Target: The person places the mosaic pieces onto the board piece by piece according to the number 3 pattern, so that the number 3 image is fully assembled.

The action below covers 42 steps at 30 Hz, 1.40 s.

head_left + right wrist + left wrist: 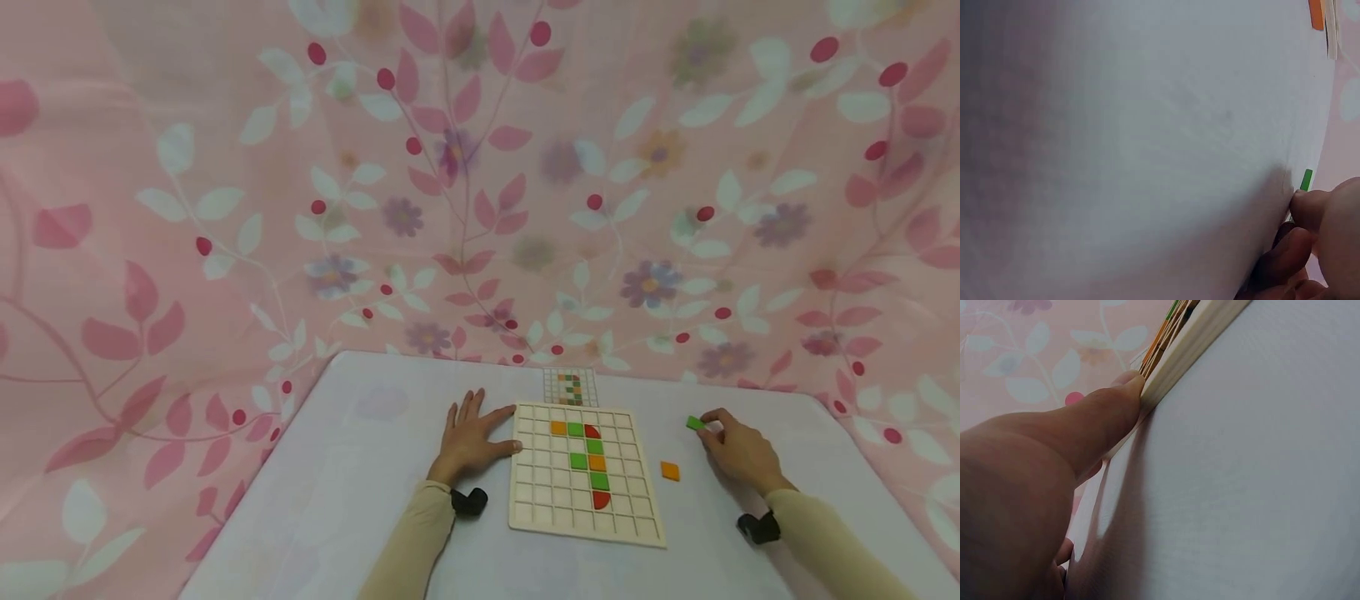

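Note:
A cream grid board (540, 492) lies on the table in the head view. Set in its squares are several green tiles (599, 481), two orange tiles (596, 463) and two red rounded pieces (602, 500). My left hand (468, 443) has its fingers spread, with index fingertip and thumb touching the board's left edge. The left wrist view shows the thumb (1100, 419) pressed on the board's side (1175, 369). Right of the board, my right hand (744, 454) pinches a green square tile (694, 423) close over the tabletop. This tile (1306, 180) pokes out past the fingertips in the right wrist view.
A loose orange tile (670, 472) lies between the board and my right hand. Behind the board is a small printed grid card (550, 388) with a coloured pattern. The white-covered table (360, 450) ends at a pink floral curtain (480, 208).

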Motion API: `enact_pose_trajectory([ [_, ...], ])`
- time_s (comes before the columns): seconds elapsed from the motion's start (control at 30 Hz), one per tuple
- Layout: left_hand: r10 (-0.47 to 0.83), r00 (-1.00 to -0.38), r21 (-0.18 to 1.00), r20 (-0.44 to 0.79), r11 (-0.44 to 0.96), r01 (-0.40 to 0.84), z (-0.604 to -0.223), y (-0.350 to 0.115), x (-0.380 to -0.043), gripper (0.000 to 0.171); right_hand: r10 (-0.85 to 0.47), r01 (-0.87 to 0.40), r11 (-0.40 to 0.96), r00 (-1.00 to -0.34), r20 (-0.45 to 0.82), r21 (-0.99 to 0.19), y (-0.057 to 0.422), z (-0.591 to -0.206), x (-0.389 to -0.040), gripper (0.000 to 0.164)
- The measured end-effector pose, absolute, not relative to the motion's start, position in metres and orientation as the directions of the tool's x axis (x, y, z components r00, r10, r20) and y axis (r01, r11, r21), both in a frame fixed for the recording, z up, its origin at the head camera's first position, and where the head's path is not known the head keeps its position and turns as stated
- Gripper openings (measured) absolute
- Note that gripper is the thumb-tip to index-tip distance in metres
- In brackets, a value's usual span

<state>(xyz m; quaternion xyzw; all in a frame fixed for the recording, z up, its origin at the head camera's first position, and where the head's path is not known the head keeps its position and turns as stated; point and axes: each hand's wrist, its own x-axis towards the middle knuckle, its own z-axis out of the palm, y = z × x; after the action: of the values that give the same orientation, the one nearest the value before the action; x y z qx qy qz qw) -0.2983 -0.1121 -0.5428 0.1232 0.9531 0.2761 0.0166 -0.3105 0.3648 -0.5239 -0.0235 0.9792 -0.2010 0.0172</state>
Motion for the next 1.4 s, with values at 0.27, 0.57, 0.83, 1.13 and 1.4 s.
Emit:
enact_pose_trajectory([
  [0.27, 0.251, -0.967, 0.53, 0.044, 0.815, 0.235, -0.544, -0.111, -0.301, 0.07, -0.064, -0.044, 0.9, -0.997, -0.031, -0.433, 0.36, -0.523, -0.303, 0.038],
  [0.57, 0.252, -0.967, 0.526, 0.034, 0.818, 0.231, -0.542, -0.112, -0.3, 0.071, -0.109, -0.101, 0.863, -0.994, 0.013, -0.496, 0.331, -0.519, -0.283, 0.032],
  [0.83, 0.254, -0.966, 0.528, 0.043, 0.815, 0.237, -0.542, -0.111, -0.298, 0.072, -0.172, -0.199, 0.841, -0.98, 0.1, -0.503, 0.3, -0.511, -0.269, 0.028],
  [1.13, 0.256, -0.966, 0.536, 0.042, 0.81, 0.238, -0.545, -0.111, -0.301, 0.071, -0.192, -0.208, 0.826, -0.978, 0.086, -0.523, 0.267, -0.503, -0.256, 0.026],
  [1.4, 0.254, -0.966, 0.529, 0.044, 0.814, 0.238, -0.546, -0.114, -0.301, 0.071, -0.213, -0.23, 0.837, -0.973, 0.091, -0.496, 0.245, -0.507, -0.247, 0.024],
])
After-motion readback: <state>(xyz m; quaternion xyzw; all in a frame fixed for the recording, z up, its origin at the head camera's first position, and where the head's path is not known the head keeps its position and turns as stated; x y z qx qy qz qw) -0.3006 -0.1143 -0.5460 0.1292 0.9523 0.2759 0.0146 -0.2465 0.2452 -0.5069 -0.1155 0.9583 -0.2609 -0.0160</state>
